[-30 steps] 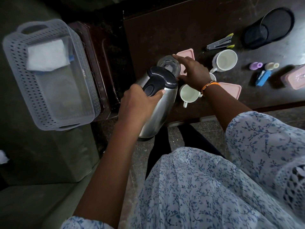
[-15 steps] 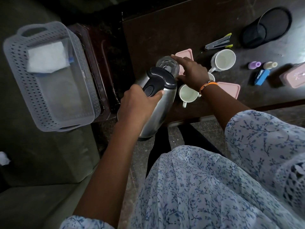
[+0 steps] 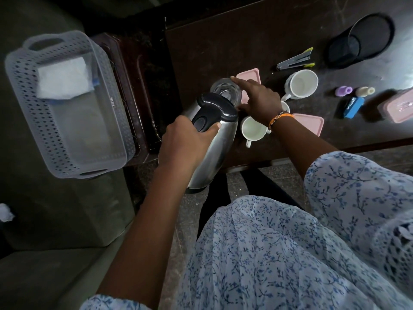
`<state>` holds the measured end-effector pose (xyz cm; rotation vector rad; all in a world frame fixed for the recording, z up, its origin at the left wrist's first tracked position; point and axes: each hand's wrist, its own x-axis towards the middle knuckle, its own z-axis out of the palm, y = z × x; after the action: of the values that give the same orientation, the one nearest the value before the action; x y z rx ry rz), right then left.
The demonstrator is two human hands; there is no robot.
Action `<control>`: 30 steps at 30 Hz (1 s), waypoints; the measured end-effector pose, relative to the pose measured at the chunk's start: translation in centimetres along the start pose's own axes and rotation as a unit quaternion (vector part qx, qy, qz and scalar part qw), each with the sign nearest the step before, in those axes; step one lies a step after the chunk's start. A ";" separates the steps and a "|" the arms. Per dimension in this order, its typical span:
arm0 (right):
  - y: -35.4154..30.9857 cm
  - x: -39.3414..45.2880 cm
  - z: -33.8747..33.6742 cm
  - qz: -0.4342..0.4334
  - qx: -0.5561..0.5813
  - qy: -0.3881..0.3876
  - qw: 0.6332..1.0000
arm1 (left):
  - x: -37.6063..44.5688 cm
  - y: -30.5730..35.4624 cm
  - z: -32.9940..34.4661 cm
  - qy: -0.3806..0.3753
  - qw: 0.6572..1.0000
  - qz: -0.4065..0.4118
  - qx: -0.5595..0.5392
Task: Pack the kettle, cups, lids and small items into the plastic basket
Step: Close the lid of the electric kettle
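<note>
My left hand (image 3: pixel 185 139) grips the black handle of the steel kettle (image 3: pixel 212 148), which is lifted and tilted at the dark table's near left corner. My right hand (image 3: pixel 259 99) reaches over a clear glass (image 3: pixel 224 89) just behind the kettle, fingers curled round its rim. One white cup (image 3: pixel 253 130) stands right of the kettle and another white cup (image 3: pixel 300 83) farther back. Pink lids (image 3: pixel 310 124) (image 3: pixel 249 74) lie by the cups. The grey perforated plastic basket (image 3: pixel 29 113) sits at the left with a white cloth (image 3: pixel 63 78) inside.
On the table lie a stapler (image 3: pixel 295 60), a black mesh holder (image 3: pixel 357 41) tipped on its side, a purple piece (image 3: pixel 343 91), a small pale bottle (image 3: pixel 364 91), a blue item (image 3: pixel 353 107) and a pink lidded box (image 3: pixel 397 107). A dark wooden stand (image 3: pixel 134 97) separates basket and table.
Almost nothing has moved; my left hand keeps the kettle lifted and my right hand stays on the glass, with only a slight shift of the view.
</note>
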<state>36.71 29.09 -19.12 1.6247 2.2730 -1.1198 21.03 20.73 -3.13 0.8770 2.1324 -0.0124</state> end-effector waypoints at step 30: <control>0.1 0.1 -0.7 -0.018 -0.013 -0.022 1.000 | 0.2 1.9 -0.5 0.005 1.000 -0.020 0.009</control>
<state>36.97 29.60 -18.71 1.5401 2.2890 -1.1182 21.70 22.47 -2.42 0.8459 2.1630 -0.0470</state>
